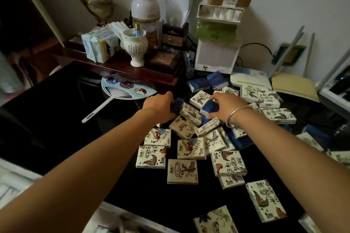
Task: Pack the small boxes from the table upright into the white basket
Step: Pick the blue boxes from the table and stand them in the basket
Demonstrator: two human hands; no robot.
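Across the middle of the dark desk (56, 119) the boxes (182, 171) lie in a loose heap, most flat, some propped on others. At its far side the right hand (225, 107) pinches a blue box (209, 107) between thumb and fingers. The left hand (161, 107) curls over something dark at the heap's edge; whether it grips a box I cannot tell. Pulling a box from under leaning neighbours could drag them along or slide them toward the near edge, where several already sit close. So light a pinch may let the box twist and land flat, not upright. The basket (13, 181) is probably the blurred white rim at lower left, mostly out of view, so a carry there could miss. Farther out, a fan (125, 91) lies near the left arm's path.
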